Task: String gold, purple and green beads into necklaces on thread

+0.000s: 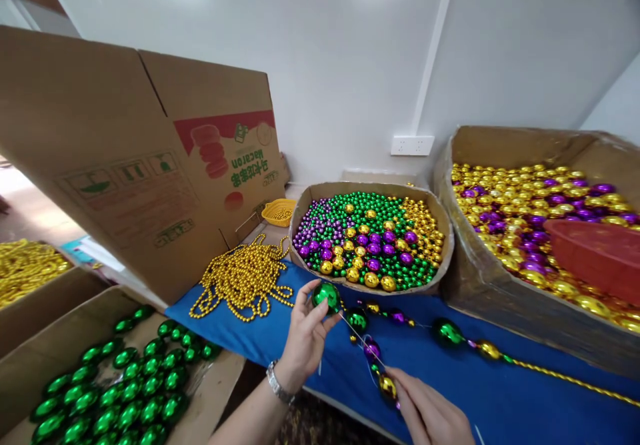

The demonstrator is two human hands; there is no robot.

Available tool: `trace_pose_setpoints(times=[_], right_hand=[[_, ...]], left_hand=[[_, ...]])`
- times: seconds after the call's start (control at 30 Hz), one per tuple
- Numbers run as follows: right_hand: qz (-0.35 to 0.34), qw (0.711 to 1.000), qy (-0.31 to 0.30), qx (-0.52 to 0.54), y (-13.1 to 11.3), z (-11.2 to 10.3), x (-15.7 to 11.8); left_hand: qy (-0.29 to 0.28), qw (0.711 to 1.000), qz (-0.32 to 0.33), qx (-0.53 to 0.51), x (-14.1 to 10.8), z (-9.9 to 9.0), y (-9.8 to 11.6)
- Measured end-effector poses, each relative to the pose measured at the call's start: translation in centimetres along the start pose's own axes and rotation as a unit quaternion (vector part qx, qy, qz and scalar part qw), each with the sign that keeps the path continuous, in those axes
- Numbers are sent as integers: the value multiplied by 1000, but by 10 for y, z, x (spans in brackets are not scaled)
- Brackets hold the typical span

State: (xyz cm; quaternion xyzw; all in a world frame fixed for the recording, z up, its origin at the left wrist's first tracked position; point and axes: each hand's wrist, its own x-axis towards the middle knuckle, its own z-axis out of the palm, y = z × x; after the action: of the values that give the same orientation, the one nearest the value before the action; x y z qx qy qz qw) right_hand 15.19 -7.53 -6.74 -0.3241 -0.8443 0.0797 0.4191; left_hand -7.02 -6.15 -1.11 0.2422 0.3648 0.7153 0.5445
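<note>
Pinched in the fingers of my left hand (310,328) is a large shiny green bead (325,296), held above the blue cloth (345,378). A thin, straight strand (361,336) runs from this bead to my right hand (430,408), whose fingers are closed on its other end. I cannot tell whether the strand is a needle or a thread. Beneath my hands lies a bead string with a green bead (357,320), a purple bead (372,350) and a gold bead (387,386). It continues right past a large green bead (447,332) to a twisted gold cord (575,383).
A cardboard tray (373,292) of mixed beads stands behind my hands. To its right is a big box (525,328) of gold and purple beads with a red scoop-like container (595,258). Gold bead strands (245,275), a yellow basket (279,212), a tall carton (115,165) and green beads (125,392) are left.
</note>
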Motion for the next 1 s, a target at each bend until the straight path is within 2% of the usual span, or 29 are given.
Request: trace_pose_setpoints(times=[0.3,0.43,0.67,0.83,1.0], right_hand=[[-25,999,11,-24,1,-6,1],[-21,999,5,-24,3,-5,-1],[19,1000,14,-18,2,6,-1],[101,993,-26,62,1,4,0],[122,990,-5,71,4,2,-4]], left_hand=[[12,999,22,35,-2,3,-3],[1,999,17,47,-4,5,-4],[-82,994,-10,65,-19,11,-20],[-112,992,-48,35,-21,14,-26],[-107,993,-4,59,-18,18,-29]])
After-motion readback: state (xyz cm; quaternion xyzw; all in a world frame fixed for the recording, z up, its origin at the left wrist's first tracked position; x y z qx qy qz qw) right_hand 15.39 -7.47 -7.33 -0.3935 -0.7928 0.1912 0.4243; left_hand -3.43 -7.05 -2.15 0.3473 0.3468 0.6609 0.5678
